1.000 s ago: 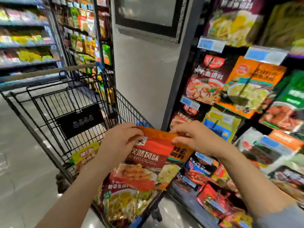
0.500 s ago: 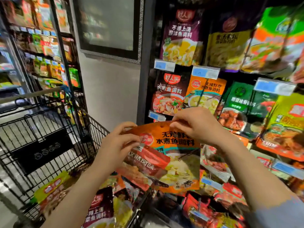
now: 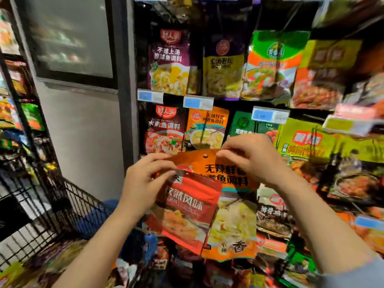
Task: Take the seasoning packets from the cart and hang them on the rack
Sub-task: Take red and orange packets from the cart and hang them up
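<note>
I hold two seasoning packets up in front of the rack. My left hand pinches the top left corner of a red packet, which overlaps an orange packet behind it. My right hand pinches the orange packet's top edge just right of its hang hole. A matching orange packet hangs on the rack directly above my hands. The black wire cart stands at lower left with several more packets lying in it.
Rows of hanging packets with blue price tags fill the rack ahead and to the right. A grey pillar and a framed dark panel stand left of it. More store shelves run along the far left.
Both hands have lifted the two packets up and rightward, away from the cart and toward the rack. The view has swung up from the cart to the hanging rows.
</note>
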Tool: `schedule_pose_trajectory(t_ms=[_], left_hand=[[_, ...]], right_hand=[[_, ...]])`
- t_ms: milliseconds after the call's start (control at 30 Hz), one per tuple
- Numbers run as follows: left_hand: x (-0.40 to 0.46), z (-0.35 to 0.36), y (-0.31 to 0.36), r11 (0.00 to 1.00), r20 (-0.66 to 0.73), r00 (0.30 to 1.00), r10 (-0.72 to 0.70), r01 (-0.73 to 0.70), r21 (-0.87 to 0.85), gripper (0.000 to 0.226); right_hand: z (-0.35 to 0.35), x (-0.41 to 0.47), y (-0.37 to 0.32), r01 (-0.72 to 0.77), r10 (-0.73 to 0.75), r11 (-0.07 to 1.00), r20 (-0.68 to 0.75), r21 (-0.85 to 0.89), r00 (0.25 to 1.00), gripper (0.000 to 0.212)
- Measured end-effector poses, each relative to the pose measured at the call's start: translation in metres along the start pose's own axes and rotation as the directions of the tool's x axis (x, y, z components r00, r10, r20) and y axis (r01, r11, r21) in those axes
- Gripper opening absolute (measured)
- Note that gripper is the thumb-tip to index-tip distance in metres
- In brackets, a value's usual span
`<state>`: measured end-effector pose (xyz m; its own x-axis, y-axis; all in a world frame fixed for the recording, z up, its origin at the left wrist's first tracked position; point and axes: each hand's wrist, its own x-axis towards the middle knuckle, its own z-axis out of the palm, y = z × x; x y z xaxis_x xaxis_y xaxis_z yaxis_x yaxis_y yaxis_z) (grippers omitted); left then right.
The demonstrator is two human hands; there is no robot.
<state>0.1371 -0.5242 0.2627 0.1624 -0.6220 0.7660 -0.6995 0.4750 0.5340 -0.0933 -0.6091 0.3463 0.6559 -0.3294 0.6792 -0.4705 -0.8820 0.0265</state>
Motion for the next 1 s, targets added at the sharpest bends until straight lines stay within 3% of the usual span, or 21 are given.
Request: schedule_pose_trajectory(t_ms=[200,467,667,767,1000], left_hand=[[0.011,0.019,0.012,0.999,0.032,0.999,0.026,-0.025,-0.02,0.012],[0.018,0.028,0.03,0.988,-0.008,0.992,0.127,-0.126,0.089,0.011],[0.014,0.021,0.035,0.956,0.008,0.977,0.211,-0.208,0.204,0.026],[0.009,0.019,0.035,0.939,0.062,0.968,0.241,-0.249,0.235,0.029],[0.005,0.047,0.019,0.984,0.099,0.989,0.112,-0.124,0.129,0.008]], right_hand=[[-0.016,-0.01,0.014,-0.004,0.003,1.0,-0.038,-0.014,0.999,0.041],[-0.027,-0.024,0.025,-0.069,0.073,0.995,-0.058,0.074,0.996,0.034],[-0.012,-0.049,0.021,-0.105,0.109,0.981,-0.012,0.163,0.994,0.032],[0.004,-0.063,0.015,-0.105,0.111,0.99,-0.064,0.096,0.992,0.026],[0.007,-0.071,0.024,-0.185,0.185,0.983,-0.182,0.015,0.966,0.024]])
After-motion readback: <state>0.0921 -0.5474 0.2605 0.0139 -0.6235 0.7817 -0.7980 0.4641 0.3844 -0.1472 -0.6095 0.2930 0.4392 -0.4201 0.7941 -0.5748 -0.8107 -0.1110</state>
